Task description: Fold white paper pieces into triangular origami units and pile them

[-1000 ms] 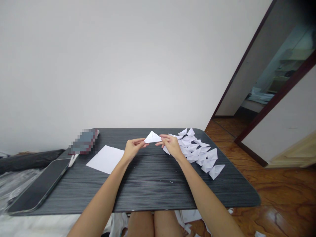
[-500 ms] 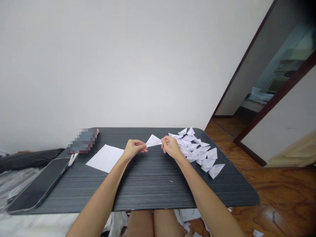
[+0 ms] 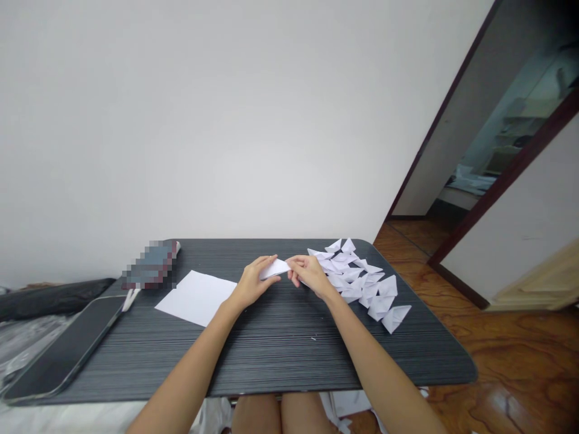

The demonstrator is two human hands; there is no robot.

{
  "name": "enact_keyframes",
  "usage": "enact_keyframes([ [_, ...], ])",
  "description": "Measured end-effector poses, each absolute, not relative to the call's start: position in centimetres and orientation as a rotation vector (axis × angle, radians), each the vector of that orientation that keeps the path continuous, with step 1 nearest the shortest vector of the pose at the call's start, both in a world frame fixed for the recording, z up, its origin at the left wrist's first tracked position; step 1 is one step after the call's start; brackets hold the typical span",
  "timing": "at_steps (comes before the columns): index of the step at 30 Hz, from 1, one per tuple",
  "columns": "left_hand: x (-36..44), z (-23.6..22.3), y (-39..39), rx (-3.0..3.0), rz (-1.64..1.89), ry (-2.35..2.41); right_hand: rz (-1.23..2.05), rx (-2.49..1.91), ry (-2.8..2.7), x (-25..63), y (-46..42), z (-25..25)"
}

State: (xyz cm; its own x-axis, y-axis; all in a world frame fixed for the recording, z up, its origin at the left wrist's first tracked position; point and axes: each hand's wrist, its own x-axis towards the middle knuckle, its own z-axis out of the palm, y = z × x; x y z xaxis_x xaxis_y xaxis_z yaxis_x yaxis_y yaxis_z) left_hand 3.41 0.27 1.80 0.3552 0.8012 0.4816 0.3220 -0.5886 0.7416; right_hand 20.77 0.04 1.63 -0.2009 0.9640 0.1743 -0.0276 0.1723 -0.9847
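Note:
A small piece of folded white paper (image 3: 274, 269) is held just above the dark table, between my two hands. My left hand (image 3: 254, 279) grips its left side, thumb below and fingers on top. With thumb and fingertips, my right hand (image 3: 309, 273) pinches its right end. Close beyond the right hand lies a cluster of folded paper boats (image 3: 348, 274), several of them overlapping. A flat sheet of white paper (image 3: 195, 296) rests to the left, its right edge near my left forearm.
The dark wood-grain table (image 3: 280, 349) stands against a white wall. At its left lie a phone (image 3: 67, 349) and a blurred-out object (image 3: 151, 264) with a white strap (image 3: 130, 298). Paper scraps (image 3: 348, 402) show below the front edge, and a doorway opens at the right.
My hands have come closer together. The paper's peak no longer stands up; it now looks flatter, with my left hand wrapped further over it. The view has tilted slightly.

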Motion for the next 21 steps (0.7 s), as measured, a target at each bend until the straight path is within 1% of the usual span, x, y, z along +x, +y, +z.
enact_keyframes([
  [5, 4.4, 0.7, 0.3, 1.858, 1.225, 1.066, 1.299, -0.803, -1.3, 19.5, -0.2, 1.5],
  [10, 5.1, 0.2, 0.1, 1.702, 1.127, 0.846, 1.19, -0.837, -1.34, 19.0, 0.1, 0.7],
  [13, 5.1, 0.1, 0.1, 1.637, 1.099, 0.882, 1.039, -0.926, -1.451, 19.2, 0.2, 0.5],
  [17, 4.7, 0.0, 0.3, 1.738, 1.111, 1.081, 0.695, -1.006, -1.613, 18.9, -0.3, 0.5],
  [19, 4.6, -0.1, 0.5, 1.806, 1.154, 1.107, 0.563, -1.033, -1.66, 18.7, -0.7, 0.6],
  [21, 4.7, -0.3, 0.7, 1.755, 1.174, 1.085, 0.483, -1.043, -1.685, 18.5, -0.9, 0.6],
])
